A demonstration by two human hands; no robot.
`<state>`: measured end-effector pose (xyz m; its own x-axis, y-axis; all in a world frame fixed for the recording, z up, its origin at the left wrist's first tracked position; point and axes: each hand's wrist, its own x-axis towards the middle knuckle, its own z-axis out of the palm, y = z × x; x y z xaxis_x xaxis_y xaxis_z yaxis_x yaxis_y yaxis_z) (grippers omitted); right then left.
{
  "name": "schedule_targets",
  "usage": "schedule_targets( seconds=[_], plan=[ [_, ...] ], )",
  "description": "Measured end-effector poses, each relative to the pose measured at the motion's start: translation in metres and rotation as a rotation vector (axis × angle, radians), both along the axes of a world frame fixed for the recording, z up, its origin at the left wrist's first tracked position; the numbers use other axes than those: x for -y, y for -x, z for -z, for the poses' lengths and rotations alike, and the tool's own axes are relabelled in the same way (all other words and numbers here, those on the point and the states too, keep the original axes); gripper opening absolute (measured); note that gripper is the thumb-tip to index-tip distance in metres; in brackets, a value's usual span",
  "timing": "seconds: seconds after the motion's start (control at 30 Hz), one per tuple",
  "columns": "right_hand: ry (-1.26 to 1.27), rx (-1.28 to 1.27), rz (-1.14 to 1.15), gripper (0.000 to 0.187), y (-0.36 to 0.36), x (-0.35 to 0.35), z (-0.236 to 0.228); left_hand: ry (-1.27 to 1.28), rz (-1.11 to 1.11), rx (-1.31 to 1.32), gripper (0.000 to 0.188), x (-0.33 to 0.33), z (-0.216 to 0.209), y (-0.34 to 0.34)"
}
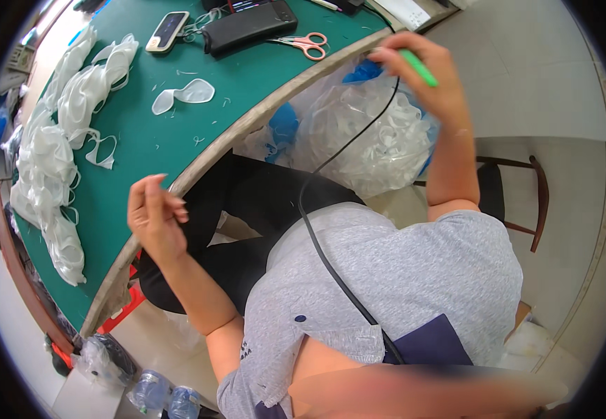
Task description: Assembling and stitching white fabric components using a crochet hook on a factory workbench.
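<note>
My right hand (432, 80) is raised at the upper right, beyond the table edge and above a clear plastic bag. Its fingers are closed round a bright green handle (419, 68); the kind of tool cannot be told. My left hand (156, 216) hovers at the table's near edge, fingers loosely bent and partly apart, with nothing visible in it. On the green table (198, 153) lies a small white sheer fabric piece (184, 96) with two rounded lobes. A long heap of similar white pieces with thin straps (51, 167) stretches along the left side.
Pink-handled scissors (310, 46), a black case (250, 28) and a phone (167, 32) lie at the far edge. The clear plastic bag (366, 140) bulges with white pieces. A black cable (317, 241) crosses my body. A chair (537, 199) stands at right.
</note>
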<state>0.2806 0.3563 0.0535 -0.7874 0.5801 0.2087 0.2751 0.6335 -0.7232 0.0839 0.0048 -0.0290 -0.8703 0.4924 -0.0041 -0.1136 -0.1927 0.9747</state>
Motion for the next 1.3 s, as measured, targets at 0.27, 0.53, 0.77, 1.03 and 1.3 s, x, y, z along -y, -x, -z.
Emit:
schedule_targets(
  seconds=[0.27,0.53,0.77,1.03,1.3],
  plan=[
    [-0.100,-0.148,-0.523,0.019,0.156,0.113,0.051,0.376,0.048,-1.404,0.053,-0.091,-0.024,-0.055],
    [-0.535,-0.338,-0.401,0.019,0.222,0.094,0.042,0.439,0.029,-1.432,0.030,-0.046,0.008,-0.038],
    [-0.378,-0.327,-0.490,0.018,0.221,0.097,0.035,0.712,-0.254,-1.311,0.038,-0.030,-0.017,0.071],
    [-0.271,-0.186,-0.588,0.017,0.230,0.123,0.058,1.252,-0.457,-1.462,0.051,-0.040,0.007,0.216],
    [-0.209,-0.217,-0.609,0.014,0.239,0.130,0.056,1.188,-0.517,-1.261,0.025,-0.105,0.013,0.258]
  ],
)
